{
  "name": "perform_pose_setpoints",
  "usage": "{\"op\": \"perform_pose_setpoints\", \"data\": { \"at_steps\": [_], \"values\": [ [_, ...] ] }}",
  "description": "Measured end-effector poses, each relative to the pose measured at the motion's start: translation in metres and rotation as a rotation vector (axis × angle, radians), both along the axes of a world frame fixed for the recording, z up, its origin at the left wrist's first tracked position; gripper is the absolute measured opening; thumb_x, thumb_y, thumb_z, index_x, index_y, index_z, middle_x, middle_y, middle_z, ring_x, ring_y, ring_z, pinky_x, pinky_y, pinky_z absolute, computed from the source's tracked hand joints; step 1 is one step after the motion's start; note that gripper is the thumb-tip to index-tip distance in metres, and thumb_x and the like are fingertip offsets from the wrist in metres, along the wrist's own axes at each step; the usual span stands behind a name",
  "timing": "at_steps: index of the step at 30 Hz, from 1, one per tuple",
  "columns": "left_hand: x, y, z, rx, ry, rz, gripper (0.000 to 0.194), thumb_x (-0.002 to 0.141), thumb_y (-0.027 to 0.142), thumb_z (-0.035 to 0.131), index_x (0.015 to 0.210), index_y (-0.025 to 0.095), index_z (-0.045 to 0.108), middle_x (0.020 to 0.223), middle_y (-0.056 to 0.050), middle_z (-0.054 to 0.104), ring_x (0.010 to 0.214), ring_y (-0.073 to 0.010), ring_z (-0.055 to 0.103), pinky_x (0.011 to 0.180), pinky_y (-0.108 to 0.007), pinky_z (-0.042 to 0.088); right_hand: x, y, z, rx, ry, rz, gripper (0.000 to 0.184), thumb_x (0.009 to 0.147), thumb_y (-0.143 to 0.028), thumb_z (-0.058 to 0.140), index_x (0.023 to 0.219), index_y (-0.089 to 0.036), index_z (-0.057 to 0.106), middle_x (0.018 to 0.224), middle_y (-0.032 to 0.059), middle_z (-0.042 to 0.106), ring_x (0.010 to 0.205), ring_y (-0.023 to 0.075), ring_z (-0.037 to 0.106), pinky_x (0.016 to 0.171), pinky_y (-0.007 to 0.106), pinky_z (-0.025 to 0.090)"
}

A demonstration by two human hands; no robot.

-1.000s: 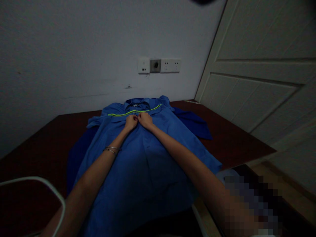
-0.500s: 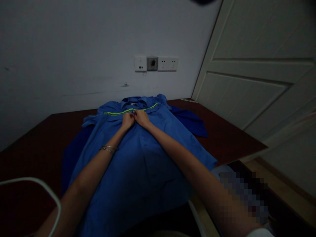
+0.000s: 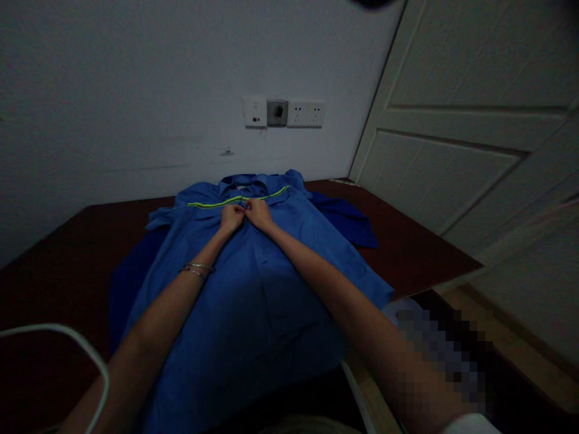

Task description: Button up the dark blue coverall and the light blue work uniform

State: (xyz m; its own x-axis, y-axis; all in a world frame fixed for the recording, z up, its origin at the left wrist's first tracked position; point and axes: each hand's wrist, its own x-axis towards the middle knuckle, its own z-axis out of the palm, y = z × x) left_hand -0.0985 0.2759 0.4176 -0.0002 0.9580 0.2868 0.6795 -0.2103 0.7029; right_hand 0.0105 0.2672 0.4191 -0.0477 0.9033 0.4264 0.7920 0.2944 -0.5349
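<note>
A blue work shirt (image 3: pixel 221 295) lies spread face up, its collar towards the wall and a yellow-green stripe across the chest. My left hand (image 3: pixel 233 217) pinches the front opening just below that stripe. Right beside it, my right hand (image 3: pixel 259 214) is also closed on the front opening, the fingertips of both hands almost meeting. What lies between the fingertips, perhaps a button, is too small and dark to make out. Darker blue sleeves (image 3: pixel 348 217) stick out at both sides of the shirt.
The shirt rests on a dark reddish-brown table (image 3: pixel 416 250) against a white wall. Wall sockets (image 3: pixel 305 114) sit above its back edge. A panelled door (image 3: pixel 456 163) stands at the right. A white cable (image 3: pixel 58 328) curves in at the lower left.
The whole view has shifted slightly, so the scene sits a little further left and higher. Both hands stay at the same spot on the shirt front, with only small finger movements.
</note>
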Motion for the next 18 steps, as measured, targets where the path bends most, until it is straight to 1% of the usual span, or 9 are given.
{"op": "perform_pose_setpoints", "data": {
  "at_steps": [4, 6, 9, 11, 13, 16, 18],
  "values": [
    [-0.001, 0.002, -0.002, -0.039, -0.136, 0.004, 0.014, 0.058, 0.01, 0.055, 0.067, 0.01, 0.065, 0.053, -0.002, 0.06, 0.055, -0.0152, 0.057, 0.057, -0.023, 0.045, 0.0, 0.005, -0.003, 0.014, 0.036, -0.006, 0.029, 0.072, -0.011, 0.051, 0.098, -0.015, 0.063, 0.089, 0.0068, 0.066, 0.084, 0.0174, 0.059, 0.075, 0.024, 0.043],
    [-0.002, 0.005, -0.004, -0.065, -0.165, 0.0, 0.011, 0.058, 0.011, 0.056, 0.065, 0.01, 0.064, 0.049, -0.001, 0.057, 0.05, -0.0143, 0.056, 0.053, -0.022, 0.044, 0.002, 0.008, -0.006, 0.024, 0.075, 0.005, 0.03, 0.069, -0.008, 0.05, 0.095, -0.015, 0.064, 0.087, 0.0066, 0.066, 0.082, 0.0176, 0.059, 0.075, 0.025, 0.043],
    [-0.003, 0.008, -0.006, -0.092, -0.186, -0.007, 0.009, 0.058, 0.012, 0.058, 0.064, 0.01, 0.064, 0.047, 0.0, 0.056, 0.047, -0.0144, 0.055, 0.05, -0.022, 0.043, 0.006, 0.016, -0.01, 0.0, 0.232, 0.029, 0.028, 0.066, -0.005, 0.05, 0.088, -0.013, 0.066, 0.084, 0.0062, 0.067, 0.081, 0.0177, 0.06, 0.076, 0.026, 0.044],
    [-0.003, 0.01, -0.008, -0.068, -0.171, -0.022, 0.009, 0.059, 0.012, 0.059, 0.065, 0.009, 0.065, 0.049, -0.001, 0.058, 0.048, -0.0149, 0.056, 0.051, -0.023, 0.044, 0.009, 0.022, -0.014, -0.04, 0.362, 0.045, 0.026, 0.064, -0.004, 0.051, 0.084, -0.012, 0.066, 0.079, 0.005, 0.067, 0.078, 0.017, 0.06, 0.075, 0.025, 0.044],
    [-0.004, 0.01, -0.008, -0.012, -0.137, -0.038, 0.01, 0.059, 0.012, 0.06, 0.067, 0.01, 0.066, 0.056, -0.003, 0.062, 0.054, -0.0155, 0.058, 0.056, -0.025, 0.045, 0.013, 0.028, -0.017, -0.08, 0.448, 0.058, 0.024, 0.063, -0.004, 0.053, 0.081, -0.011, 0.067, 0.074, 0.0034, 0.067, 0.074, 0.0161, 0.061, 0.072, 0.025, 0.046],
    [-0.004, 0.009, -0.01, 0.072, -0.084, -0.057, 0.011, 0.06, 0.013, 0.062, 0.07, 0.01, 0.068, 0.068, -0.006, 0.066, 0.065, -0.0176, 0.06, 0.067, -0.028, 0.046, 0.017, 0.035, -0.023, -0.118, 0.512, 0.074, 0.022, 0.062, -0.007, 0.057, 0.081, -0.011, 0.067, 0.069, 0.0012, 0.066, 0.068, 0.0148, 0.061, 0.067, 0.025, 0.048],
    [-0.004, 0.009, -0.011, 0.117, -0.041, -0.074, 0.012, 0.062, 0.014, 0.062, 0.072, 0.011, 0.069, 0.073, -0.007, 0.067, 0.07, -0.0193, 0.061, 0.071, -0.029, 0.046, 0.02, 0.038, -0.026, -0.145, 0.555, 0.09, 0.023, 0.061, -0.007, 0.057, 0.081, -0.012, 0.067, 0.066, -0.0001, 0.065, 0.063, 0.0139, 0.06, 0.065, 0.025, 0.049]
  ]
}}
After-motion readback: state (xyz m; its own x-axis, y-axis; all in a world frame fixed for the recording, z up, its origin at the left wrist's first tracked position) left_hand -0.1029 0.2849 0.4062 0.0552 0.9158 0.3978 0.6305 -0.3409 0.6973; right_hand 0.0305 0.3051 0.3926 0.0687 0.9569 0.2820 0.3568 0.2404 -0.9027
